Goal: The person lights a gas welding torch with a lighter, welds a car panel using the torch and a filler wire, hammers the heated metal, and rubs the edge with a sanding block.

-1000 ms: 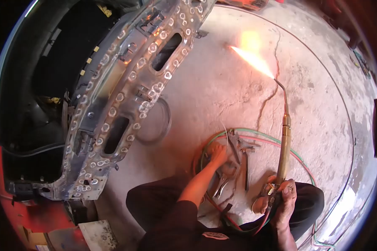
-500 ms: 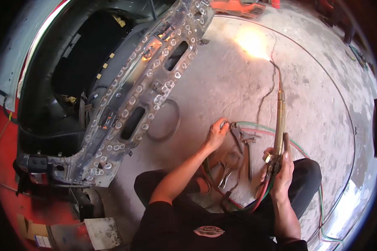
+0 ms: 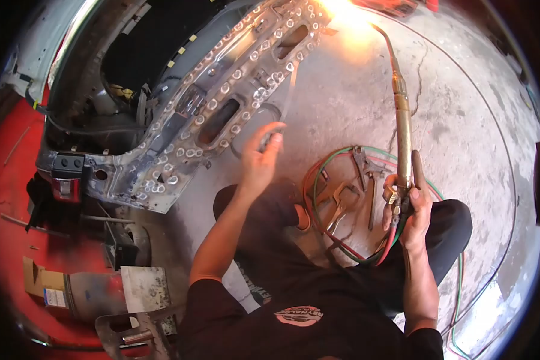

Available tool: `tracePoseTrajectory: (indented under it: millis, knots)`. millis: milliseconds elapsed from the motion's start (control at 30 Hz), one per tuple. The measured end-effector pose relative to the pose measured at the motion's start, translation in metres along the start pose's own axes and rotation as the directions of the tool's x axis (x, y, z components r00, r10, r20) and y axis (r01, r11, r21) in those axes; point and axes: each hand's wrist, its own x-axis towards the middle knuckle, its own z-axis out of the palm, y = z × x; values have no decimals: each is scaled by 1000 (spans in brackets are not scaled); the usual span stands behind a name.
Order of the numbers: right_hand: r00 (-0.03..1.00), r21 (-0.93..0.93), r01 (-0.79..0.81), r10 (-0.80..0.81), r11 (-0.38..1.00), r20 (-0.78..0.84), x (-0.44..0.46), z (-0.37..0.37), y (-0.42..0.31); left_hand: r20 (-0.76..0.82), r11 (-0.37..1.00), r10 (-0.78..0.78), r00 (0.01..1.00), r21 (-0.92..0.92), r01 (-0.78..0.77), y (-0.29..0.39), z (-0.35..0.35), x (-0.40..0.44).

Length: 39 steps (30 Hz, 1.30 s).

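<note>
Nearest, the right hand (image 3: 419,210) is wrapped around the valve end of a lit brass torch (image 3: 404,132), one finger stretched along the handle. The green hose (image 3: 336,155) and red hose (image 3: 385,254) loop on the floor (image 3: 462,150) just left of that hand. Within and at the edge of the loop lie pliers (image 3: 360,167) and a metal clamp (image 3: 338,207).

Farther out, the left hand (image 3: 259,163) has risen from beside those tools toward the spot-marked metal panel (image 3: 240,90). Its thumb and fingers are brought together, seemingly pinching a thin rod (image 3: 291,93), which is blurred. The rod slants away, its far end near the panel's lower slot-side edge; contact cannot be told. Beyond the hand, a coil (image 3: 237,147) rests on the floor beside the panel.

Farthest, the torch's flame (image 3: 342,17) has swung from over bare floor to the panel's far end, so heat now seems close to the metal. Glare hides whether they meet. The rod looks apart from the flame.
</note>
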Motion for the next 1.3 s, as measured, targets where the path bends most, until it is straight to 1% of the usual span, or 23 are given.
tracePoseTrajectory:
  millis: [33, 100, 200, 300, 333, 433, 467, 533, 633, 700, 733, 833, 933, 1033, 1100, 1167, 1200, 1300]
  knots:
    - [1000, 5, 1, -1, 1000, 6, 2, 4, 1, -68, 997, 62, 996, 44, -59, -1, -10, 3]
    - [1000, 18, -5, 5, 1000, 27, 5, 12, 2, -151, 988, 87, 985, 138, -66, -6, -33, 8]
    - [997, 63, -15, 10, 998, 81, 10, 30, -1, -219, 969, 104, 970, 240, -50, -13, -53, 20]
    - [995, 84, -7, -2, 996, 105, 15, 47, -3, -275, 939, 204, 939, 327, -108, -27, -61, 34]
    - [996, 135, 8, -21, 991, 91, 17, 57, -2, -294, 947, 183, 938, 308, -88, -31, -64, 38]
    - [989, 166, 17, -41, 986, 143, 27, 73, 0, -278, 888, 313, 908, 424, -177, -45, -76, 52]
    - [988, 211, 18, -50, 977, 147, 31, 80, 1, -300, 894, 295, 907, 421, -151, -53, -80, 55]
    - [979, 227, 21, -65, 974, 191, 41, 86, 10, -338, 900, 257, 905, 425, -97, -68, -87, 61]
    - [966, 259, -26, -43, 965, 256, 58, 87, 24, -375, 887, 264, 889, 456, -71, -65, -83, 61]
    - [955, 359, -43, -67, 932, 289, 71, 91, 35, -417, 934, 181, 891, 357, -22, -81, -83, 61]
    - [949, 368, -45, -76, 929, 307, 79, 93, 38, -440, 952, 141, 887, 306, 0, -90, -83, 62]
    - [929, 425, -73, -93, 902, 357, 94, 91, 54, -452, 966, 79, 888, 256, 45, -106, -87, 61]
    - [912, 446, -134, -66, 885, 405, 96, 77, 75, -429, 967, 131, 894, 254, -20, -91, -75, 51]
    - [917, 500, -180, -39, 847, 396, 94, 69, 104, -471, 958, 207, 857, 274, -80, -83, -63, 50]
    - [909, 517, -230, -8, 824, 417, 98, 69, 119, -481, 960, 194, 855, 272, -65, -76, -60, 50]
    - [899, 456, -272, 54, 847, 435, 101, 72, 128, -498, 959, 204, 843, 276, -69, -73, -59, 55]
    - [881, 440, -280, 46, 853, 472, 103, 71, 135, -507, 956, 211, 836, 284, -70, -73, -59, 56]
    - [898, 479, -285, 56, 830, 436, 101, 84, 143, -539, 951, 228, 810, 300, -68, -71, -58, 52]
